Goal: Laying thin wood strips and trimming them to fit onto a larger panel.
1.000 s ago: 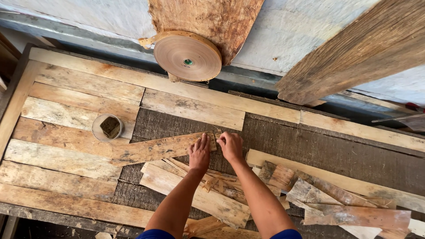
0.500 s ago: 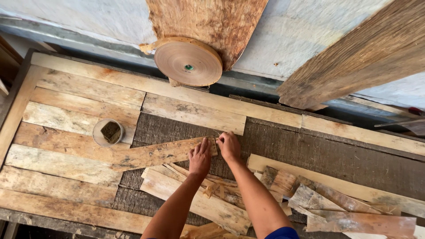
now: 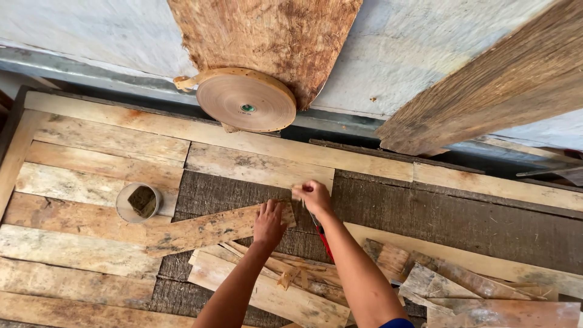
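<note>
Rough pale wall point(image 3: 419, 42) up top with big boards point(image 3: 486, 91) leaning on it, floor point(image 3: 455, 218) of weathered dark and light planks, daylight.

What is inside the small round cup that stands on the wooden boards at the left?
The round cup is open on top. Inside lies a dark, brownish-green lump that fills much of it. The cup's bottom under the lump is covered, so what else it holds cannot be seen.

A roll of banding point(image 3: 246, 100) is leaning against the wall behind the plank surface point(image 3: 109, 140). A small cup point(image 3: 138, 202) is sitting on the planks at left. A loose slat point(image 3: 206, 229) is lying right of it, with scrap pieces point(image 3: 461, 291) piling at lower right.
</note>
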